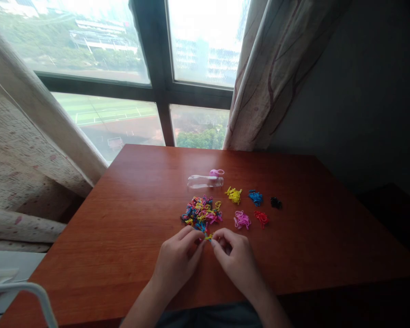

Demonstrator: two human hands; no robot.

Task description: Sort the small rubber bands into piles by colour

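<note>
Near the front of the table, my left hand [176, 256] and my right hand [238, 258] meet fingertip to fingertip. Both are closed in a pinch around a small yellow rubber band [209, 237], with a bit of blue showing beside it. Just beyond my fingers lies a mixed pile of coloured rubber bands [201, 210]. Right of that pile are small single-colour heaps: yellow bands [233, 195], blue bands [255, 197], black bands [276, 202], pink bands [242, 220] and red bands [261, 219]. My fingers partly hide the held band.
A clear plastic bottle [205, 182] lies on its side behind the piles, with a pink cap [216, 172] by its neck. The brown wooden table [123, 237] reaches a window framed by curtains [273, 64]. A white curved bar [27, 287] stands at the lower left.
</note>
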